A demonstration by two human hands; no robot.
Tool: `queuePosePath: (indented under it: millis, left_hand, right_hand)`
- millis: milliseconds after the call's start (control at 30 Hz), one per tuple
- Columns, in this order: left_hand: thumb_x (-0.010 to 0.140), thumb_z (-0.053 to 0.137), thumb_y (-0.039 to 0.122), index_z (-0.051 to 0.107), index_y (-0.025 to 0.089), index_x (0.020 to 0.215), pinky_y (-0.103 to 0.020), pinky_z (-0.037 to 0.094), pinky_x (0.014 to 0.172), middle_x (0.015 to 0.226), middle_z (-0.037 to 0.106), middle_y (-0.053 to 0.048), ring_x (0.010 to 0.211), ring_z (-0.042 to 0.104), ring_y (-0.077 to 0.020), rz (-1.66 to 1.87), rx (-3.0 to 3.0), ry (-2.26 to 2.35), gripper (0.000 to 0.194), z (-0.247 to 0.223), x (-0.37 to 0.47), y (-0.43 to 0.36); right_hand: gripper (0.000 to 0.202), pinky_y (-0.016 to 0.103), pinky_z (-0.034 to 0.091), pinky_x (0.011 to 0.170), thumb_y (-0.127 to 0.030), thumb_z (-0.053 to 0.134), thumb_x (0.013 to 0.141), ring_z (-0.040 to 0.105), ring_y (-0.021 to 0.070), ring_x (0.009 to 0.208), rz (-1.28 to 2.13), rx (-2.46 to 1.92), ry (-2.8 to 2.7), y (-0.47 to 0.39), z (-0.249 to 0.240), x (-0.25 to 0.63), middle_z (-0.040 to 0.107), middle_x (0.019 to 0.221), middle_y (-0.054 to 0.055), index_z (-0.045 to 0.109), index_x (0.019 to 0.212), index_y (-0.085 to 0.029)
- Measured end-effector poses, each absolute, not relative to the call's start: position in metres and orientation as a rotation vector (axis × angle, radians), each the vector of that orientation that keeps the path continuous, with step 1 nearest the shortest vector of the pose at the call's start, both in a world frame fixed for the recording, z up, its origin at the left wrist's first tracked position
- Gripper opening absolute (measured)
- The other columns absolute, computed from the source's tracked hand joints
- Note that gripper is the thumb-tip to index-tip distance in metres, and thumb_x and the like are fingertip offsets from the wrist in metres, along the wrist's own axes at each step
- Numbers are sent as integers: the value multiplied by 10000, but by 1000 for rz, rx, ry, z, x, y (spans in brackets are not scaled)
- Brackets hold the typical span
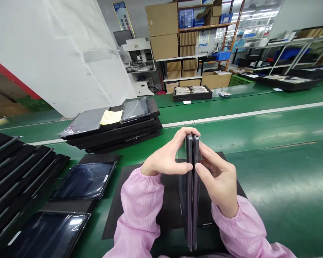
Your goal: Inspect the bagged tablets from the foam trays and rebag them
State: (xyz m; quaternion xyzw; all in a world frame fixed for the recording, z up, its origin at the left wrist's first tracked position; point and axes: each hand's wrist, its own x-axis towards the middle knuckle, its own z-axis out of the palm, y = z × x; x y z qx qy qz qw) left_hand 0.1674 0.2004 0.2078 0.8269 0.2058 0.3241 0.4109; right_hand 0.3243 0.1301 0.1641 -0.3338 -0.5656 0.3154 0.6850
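Note:
Two thin dark tablets (192, 200) stand on edge, face to face, in front of me with their narrow sides toward the camera. My left hand (164, 154) is closed on the left one, thumb on its near edge and fingers over the top. On the other side my right hand (221, 175) grips the right tablet, its thumb by the narrow gap and its fingers curled behind. Clear film sticks out around the upper edges. Beneath them lies a black mat (169, 193) on the green work surface (274, 172).
To the left, film-wrapped tablets (83, 181) lie on black boards, beside a tall stack of black trays (18, 179). Another stack (118, 132) ahead carries a tablet and a yellow sticker sheet (111, 117). Farther off is a black tray of parts (192, 94).

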Motion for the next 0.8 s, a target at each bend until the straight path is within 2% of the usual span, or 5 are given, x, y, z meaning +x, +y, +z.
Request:
queuePosePath:
  millis: [233,500,633,800]
  left_hand:
    - [665,660,307,397,252,1181,-478,440,1036,1197,462,-83,1156,505,-298,799,2114,517,581,211,169,199]
    - [679,649,311,446,236,1168,-465,449,1031,1218,505,-90,1159,523,-298,820,2083,525,535,214,171,197]
    - [722,612,335,456,231,1132,-474,426,1047,1209,510,-90,1175,510,-304,824,2024,509,451,213,172,195]
    - [727,560,290,453,230,1082,-478,382,1080,1181,508,-82,1198,481,-298,818,1969,558,375,216,178,190]
  right_hand:
    - [413,290,677,736,-84,707,764,747,263,1026,655,-787,-1167,125,169,318,721,1210,20,763,1103,-313]
    - [328,298,681,703,-116,731,750,759,271,988,644,-816,-1146,129,174,319,734,1185,49,795,1033,-269]
    - [234,287,675,699,-115,760,720,781,252,893,655,-834,-1098,127,178,321,759,1139,55,814,904,-249]
    - [176,275,671,668,-122,741,701,789,231,798,621,-899,-1086,124,182,321,771,1114,74,787,844,-212]
